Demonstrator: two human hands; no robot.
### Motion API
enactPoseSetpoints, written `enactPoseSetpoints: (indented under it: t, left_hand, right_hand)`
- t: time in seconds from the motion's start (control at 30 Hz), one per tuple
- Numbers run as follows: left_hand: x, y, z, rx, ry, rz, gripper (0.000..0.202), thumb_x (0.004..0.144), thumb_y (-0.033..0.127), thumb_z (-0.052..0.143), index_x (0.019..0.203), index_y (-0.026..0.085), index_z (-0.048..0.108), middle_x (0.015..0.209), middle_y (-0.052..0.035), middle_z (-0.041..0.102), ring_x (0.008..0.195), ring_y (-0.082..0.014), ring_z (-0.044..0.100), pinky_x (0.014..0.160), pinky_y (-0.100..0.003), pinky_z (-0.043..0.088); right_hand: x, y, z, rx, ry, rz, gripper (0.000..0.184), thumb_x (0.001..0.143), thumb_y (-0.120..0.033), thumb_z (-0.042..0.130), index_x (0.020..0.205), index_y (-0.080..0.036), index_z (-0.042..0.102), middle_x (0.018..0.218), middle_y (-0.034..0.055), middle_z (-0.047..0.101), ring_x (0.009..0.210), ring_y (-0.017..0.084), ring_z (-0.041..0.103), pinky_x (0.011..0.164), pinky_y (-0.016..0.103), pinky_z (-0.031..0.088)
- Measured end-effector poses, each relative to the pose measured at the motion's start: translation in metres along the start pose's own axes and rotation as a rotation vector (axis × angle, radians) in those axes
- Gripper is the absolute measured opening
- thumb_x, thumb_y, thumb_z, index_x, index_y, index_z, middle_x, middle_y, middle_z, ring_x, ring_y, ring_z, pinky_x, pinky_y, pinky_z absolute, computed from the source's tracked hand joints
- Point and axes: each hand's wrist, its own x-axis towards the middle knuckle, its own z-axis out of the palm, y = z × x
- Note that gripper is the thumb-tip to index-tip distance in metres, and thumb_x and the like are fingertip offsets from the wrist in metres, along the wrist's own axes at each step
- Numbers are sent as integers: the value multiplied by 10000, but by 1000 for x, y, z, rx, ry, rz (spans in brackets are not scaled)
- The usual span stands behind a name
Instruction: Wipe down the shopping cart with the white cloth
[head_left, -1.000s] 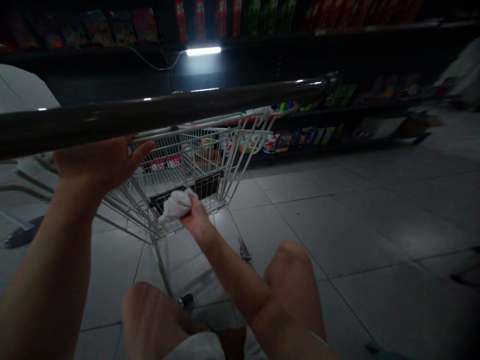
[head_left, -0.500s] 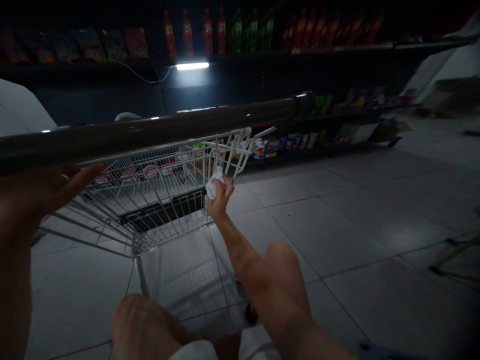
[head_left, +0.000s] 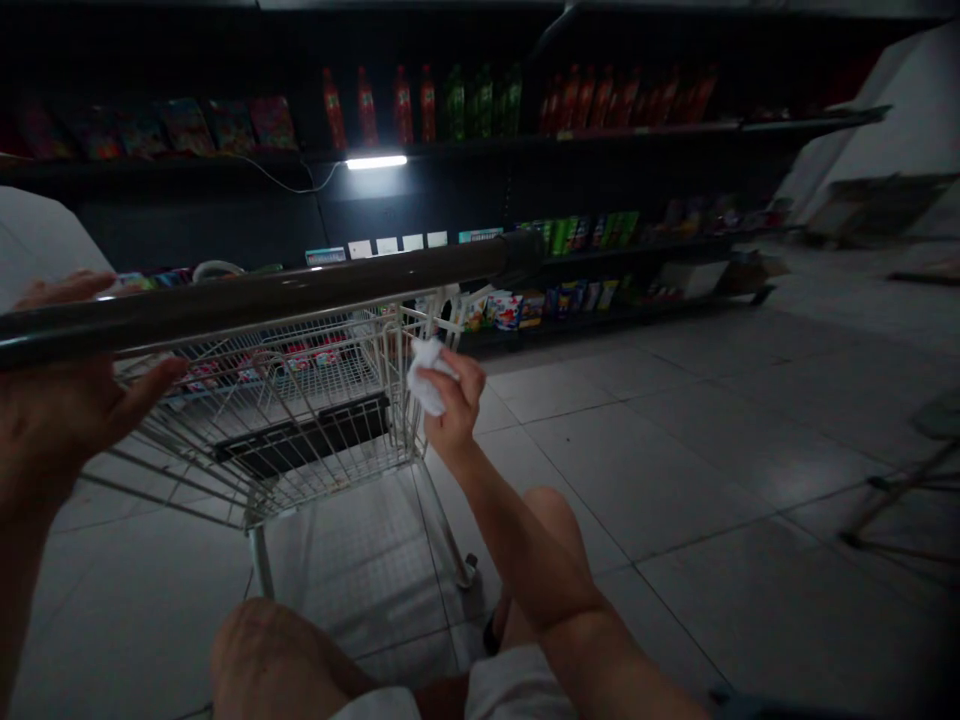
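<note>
A metal shopping cart [head_left: 300, 390] stands before me with its dark handle bar [head_left: 285, 285] running across the view. My left hand [head_left: 60, 420] is round the left end of that bar, its fingertips showing above and its thumb stretched out below. Between the fingers and thumb of my right hand [head_left: 456, 405] is a crumpled white cloth [head_left: 427, 378]. This hand is beside the right rear corner of the wire basket; whether the cloth touches the wires I cannot tell. A black panel [head_left: 307, 435] crosses the cart's rear wires.
Behind the cart are dark shelves with red bottles [head_left: 403, 105], green bottles [head_left: 484, 102] and snack packs [head_left: 184, 125]. A lit tube lamp [head_left: 376, 162] hangs under one shelf. Light floor tiles [head_left: 675, 450] spread to the right, where a folding stool [head_left: 911, 470] stands.
My right hand with the cloth has come nearer to me, away from the cart's corner wires. Fingers of my left hand now show above the bar. The view has shifted slightly.
</note>
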Motion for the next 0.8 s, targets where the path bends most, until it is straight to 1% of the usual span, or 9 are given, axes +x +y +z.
enactPoseSetpoints:
  t: [0.1, 0.13, 0.2, 0.3, 0.47, 0.57, 0.63, 0.7, 0.8]
  left_hand:
    - [-5, 41, 39, 64, 312, 359, 489, 744, 440, 708, 1213, 330, 622, 1322, -32, 622, 1180, -337, 574, 1036, -562, 443]
    - [-2, 60, 52, 47, 315, 532, 440, 737, 416, 719, 1153, 298, 638, 1239, -56, 656, 1109, -308, 618, 984, -506, 503]
    - [15, 96, 73, 42, 270, 640, 296, 803, 375, 648, 1082, 275, 649, 1151, -55, 681, 1092, -274, 629, 990, -464, 508]
    - [63, 140, 86, 45, 212, 514, 297, 917, 342, 465, 1117, 229, 654, 1188, -107, 668, 1116, -281, 608, 953, -454, 497]
    - [137, 179, 98, 126, -43, 285, 431, 965, 437, 331, 1114, 214, 668, 1079, -159, 671, 1035, -309, 612, 860, -446, 473]
    - [149, 191, 115, 138, -140, 239, 477, 952, 506, 359, 1117, 198, 684, 1025, -143, 693, 1011, -308, 624, 861, -425, 459]
    - [150, 195, 125, 140, -155, 199, 511, 951, 520, 356, 1164, 175, 666, 1077, -155, 690, 1042, -312, 615, 889, -423, 443]
    - [151, 197, 131, 148, -159, 181, 540, 955, 530, 333, 1202, 166, 646, 1121, -164, 682, 1075, -320, 599, 912, -428, 427]
    - [155, 196, 134, 155, -216, 193, 551, 963, 504, 292, 1240, 169, 631, 1149, -156, 678, 1107, -323, 584, 930, -441, 410]
  right_hand:
    - [76, -8, -3, -149, 126, -26, 428, 870, -185, 530, 1274, -305, 607, 1368, 53, 437, 1353, 279, 390, 1113, 538, 386]
    - [88, -10, -2, -198, 134, 1, 455, 873, -172, 518, 1307, -288, 586, 1374, 70, 426, 1366, 290, 368, 1117, 553, 374]
    - [95, -14, 3, -274, 133, 60, 507, 857, -132, 502, 1344, -263, 562, 1378, 95, 426, 1355, 295, 364, 1115, 561, 368]
    - [74, -16, 9, -300, 76, 112, 594, 788, -55, 505, 1338, -267, 578, 1365, 91, 470, 1284, 265, 414, 1118, 522, 380]
    - [20, 10, 1, -21, -252, 362, 503, 656, -18, 481, 1062, -200, 716, 1162, 89, 621, 1118, 218, 525, 1053, 417, 448]
    - [22, 49, -19, 216, -125, 675, 400, 636, -86, 469, 958, -178, 687, 989, 55, 661, 967, 188, 591, 967, 388, 498]
    - [57, 77, -37, 318, 137, 764, 400, 655, -136, 465, 1014, -180, 639, 981, 28, 644, 924, 170, 603, 937, 385, 511]
    - [114, 99, -51, 413, 311, 674, 405, 705, -162, 432, 1077, -197, 588, 1004, -1, 612, 921, 142, 606, 921, 364, 518]
    - [210, 117, -55, 432, 241, 403, 389, 762, -150, 400, 1116, -183, 556, 1038, -4, 581, 978, 123, 609, 934, 337, 512]
